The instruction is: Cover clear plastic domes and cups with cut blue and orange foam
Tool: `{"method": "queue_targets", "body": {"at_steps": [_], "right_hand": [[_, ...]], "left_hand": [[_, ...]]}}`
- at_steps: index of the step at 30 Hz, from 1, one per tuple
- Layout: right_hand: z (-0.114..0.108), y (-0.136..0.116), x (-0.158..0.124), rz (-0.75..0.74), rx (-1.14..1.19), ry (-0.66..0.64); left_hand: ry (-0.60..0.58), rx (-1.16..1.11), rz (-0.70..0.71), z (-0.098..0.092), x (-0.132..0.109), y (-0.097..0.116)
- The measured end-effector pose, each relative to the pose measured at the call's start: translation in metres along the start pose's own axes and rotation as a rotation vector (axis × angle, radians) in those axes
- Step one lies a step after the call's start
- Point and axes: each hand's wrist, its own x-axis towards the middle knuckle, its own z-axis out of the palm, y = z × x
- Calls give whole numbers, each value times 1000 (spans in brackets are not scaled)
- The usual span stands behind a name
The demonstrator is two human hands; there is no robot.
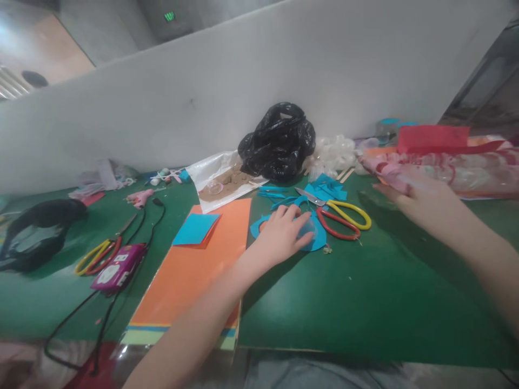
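Left hand [279,235]: fingers curved over clear plastic dome [308,229], grip unclear; light, brittle, take by rim | blue paper cutout [318,243] beneath | Right hand [421,204]: fingers spread flat on soft, slippery pink plastic sheet [478,175]

Head-worn view; facing forward, downward

A craft workshop is shown: scissors [344,220], a glue gun [140,198] and coloured paper [190,265] are spread over a green table [344,302] backed by a white partition [243,92]. Beyond it, a green exit sign [169,17] is mounted overhead.
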Motion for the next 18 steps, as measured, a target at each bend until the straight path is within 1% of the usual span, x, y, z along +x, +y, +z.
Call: {"method": "queue_targets", "body": {"at_steps": [2,6,9,14,18], "right_hand": [[6,14,5,-19,-154,-48],[19,43,15,-120,-298,-143],[23,58,19,-177,-359,-148],[22,64,24,-161,-419,-119],[24,64,26,-228,-424,-138]], "left_hand": [[-7,-3,-6,0,0,-1],[-9,-52,-22,1,1,-2],[6,-128,-38,4,1,-3],[25,-175,-42,9,2,-5],[14,-162,-44,10,2,-4]]}}
